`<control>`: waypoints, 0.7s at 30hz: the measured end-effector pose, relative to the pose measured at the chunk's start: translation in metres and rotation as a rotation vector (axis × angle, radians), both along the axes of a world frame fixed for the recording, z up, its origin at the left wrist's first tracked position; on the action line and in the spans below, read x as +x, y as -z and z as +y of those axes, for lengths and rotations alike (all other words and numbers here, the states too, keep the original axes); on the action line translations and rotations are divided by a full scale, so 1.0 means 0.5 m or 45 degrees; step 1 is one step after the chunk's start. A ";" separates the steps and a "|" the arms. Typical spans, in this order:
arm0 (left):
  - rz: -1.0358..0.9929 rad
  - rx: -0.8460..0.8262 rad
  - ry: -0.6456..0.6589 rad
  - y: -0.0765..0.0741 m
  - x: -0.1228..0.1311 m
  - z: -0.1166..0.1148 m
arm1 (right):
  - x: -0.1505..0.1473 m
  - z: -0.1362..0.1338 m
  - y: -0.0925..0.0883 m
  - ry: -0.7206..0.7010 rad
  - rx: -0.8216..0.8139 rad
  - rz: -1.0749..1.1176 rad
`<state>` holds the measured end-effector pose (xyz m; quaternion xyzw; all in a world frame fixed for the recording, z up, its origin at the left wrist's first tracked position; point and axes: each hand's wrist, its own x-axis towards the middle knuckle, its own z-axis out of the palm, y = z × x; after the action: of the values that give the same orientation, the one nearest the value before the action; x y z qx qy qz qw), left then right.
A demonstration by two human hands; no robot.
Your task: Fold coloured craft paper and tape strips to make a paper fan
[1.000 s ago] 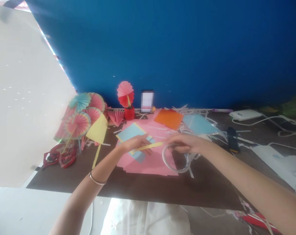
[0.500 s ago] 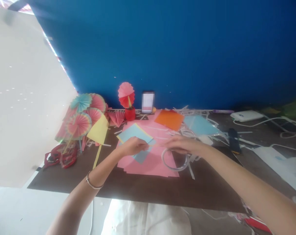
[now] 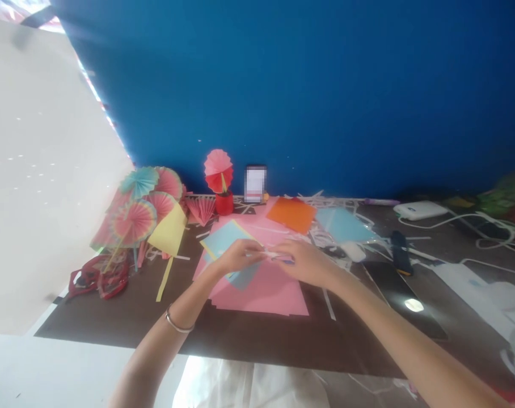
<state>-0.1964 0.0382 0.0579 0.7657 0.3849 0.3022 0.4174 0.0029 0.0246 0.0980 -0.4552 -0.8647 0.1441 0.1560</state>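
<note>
My left hand [image 3: 243, 255] is closed in a pinch above the light blue paper with a yellow edge [image 3: 223, 237]. Just to its right, my right hand [image 3: 302, 262] is also closed, its fingertips almost meeting those of the left. A thin whitish strip [image 3: 271, 255] spans the gap between both sets of fingertips. A small blue edge shows under the right fingers; what it belongs to I cannot make out. Beneath both hands lie stacked pink sheets [image 3: 257, 300]. No tape ring shows now.
Paper fans [image 3: 134, 221] and red scissors [image 3: 113, 277] lie left. A red pot with a paper flower [image 3: 224, 204] and a phone [image 3: 255, 184] stand behind. Orange paper [image 3: 291, 214], blue sheets [image 3: 345, 225], a dark phone [image 3: 404, 300] and cables lie right.
My right hand has moved left and down to meet the left hand. The whitish tape ring that hung below it has gone from sight. The dark phone on the right is more exposed.
</note>
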 end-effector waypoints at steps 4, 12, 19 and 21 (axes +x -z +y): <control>-0.014 -0.019 -0.040 0.011 -0.001 -0.002 | -0.007 0.004 0.021 0.066 0.095 0.114; 0.099 0.144 -0.119 0.037 -0.003 -0.006 | -0.034 0.008 0.063 0.104 0.167 0.240; 0.258 0.354 -0.175 0.044 -0.008 -0.005 | -0.041 0.010 0.077 0.104 0.225 0.234; 0.321 0.454 -0.195 0.050 -0.008 -0.002 | -0.042 0.011 0.085 0.096 0.283 0.248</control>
<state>-0.2005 0.0371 0.0328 0.8274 0.4316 0.2983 0.2000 -0.0182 0.0303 0.0557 -0.4511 -0.8384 0.0849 0.2938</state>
